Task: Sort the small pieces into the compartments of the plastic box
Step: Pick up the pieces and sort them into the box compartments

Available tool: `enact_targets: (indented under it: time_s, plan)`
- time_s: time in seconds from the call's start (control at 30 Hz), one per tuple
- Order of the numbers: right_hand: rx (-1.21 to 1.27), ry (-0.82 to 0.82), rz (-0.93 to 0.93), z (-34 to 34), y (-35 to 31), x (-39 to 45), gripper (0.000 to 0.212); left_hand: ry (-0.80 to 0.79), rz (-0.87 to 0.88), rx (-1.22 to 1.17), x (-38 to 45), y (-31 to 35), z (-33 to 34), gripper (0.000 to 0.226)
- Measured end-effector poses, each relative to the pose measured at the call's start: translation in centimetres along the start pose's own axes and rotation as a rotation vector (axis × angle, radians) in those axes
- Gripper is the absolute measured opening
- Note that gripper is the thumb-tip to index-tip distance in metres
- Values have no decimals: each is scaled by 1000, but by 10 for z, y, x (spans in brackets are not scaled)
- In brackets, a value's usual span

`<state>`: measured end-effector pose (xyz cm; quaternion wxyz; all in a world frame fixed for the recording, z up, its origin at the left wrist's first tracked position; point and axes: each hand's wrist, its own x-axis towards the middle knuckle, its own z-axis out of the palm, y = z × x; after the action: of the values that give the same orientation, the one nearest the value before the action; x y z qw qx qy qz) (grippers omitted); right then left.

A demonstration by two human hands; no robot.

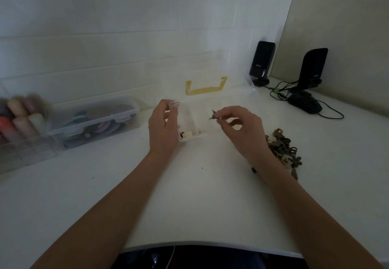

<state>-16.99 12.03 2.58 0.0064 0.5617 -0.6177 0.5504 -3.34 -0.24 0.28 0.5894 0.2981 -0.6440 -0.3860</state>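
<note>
The head view takes in a white bench (pixel 189 195) against a pale tiled wall. At the far left stands a blurred cluster of coloured rolls (pixel 20 117), and just beside it a clear lidded container (pixel 94 119) holding round coloured discs. Near the middle sits the clear plastic box (pixel 192 121), its lid (pixel 206 73) raised toward the wall with a yellow handle (pixel 205 86) showing through it. The left hand (pixel 163 127) grips the box's left end, fingers curled over the far corner of its rim. In the near compartment lie a few pieces, one cream and ribbed (pixel 187 135), a dark one touching it, and a small pale one just to the right. Above the box's right part, the right hand (pixel 242 130) pinches a small dark piece (pixel 213 114) between thumb and fingertips. Right of that hand, a heap of brown and cream pieces (pixel 283 151) lies on the bench, partly hidden by the forearm. Farther back on the right stand two black speakers (pixel 262 62), with a black mouse (pixel 305 102) and tangled cables near them.
</note>
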Motion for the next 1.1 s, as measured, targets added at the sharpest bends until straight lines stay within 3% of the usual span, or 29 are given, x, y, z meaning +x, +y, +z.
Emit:
enact_targets:
  time_s: [0.17,0.3,0.47,0.77,0.87,1.1]
  plan:
    - [-149,-57,-30,-22,8,9,33,-3,-19,-35,0,3,-1,22]
    - [-282,-192,-70,-47,16,24,43,4,-49,-66,1,-1,0,14]
    - [-283,-110,-66,-51,29,23,36,17,-67,-99,1,-5,-5,13]
    - [-534,-393,-65,-75,42,13,22,28,-111,-115,0,3,-5,16]
    - [-653,-564,-37,-71,45,12,31,28,-102,-111,-2,4,-3,17]
    - [-657,-598,-22,-65,41,12,27,-54,6,-37,-7,7,-2,16]
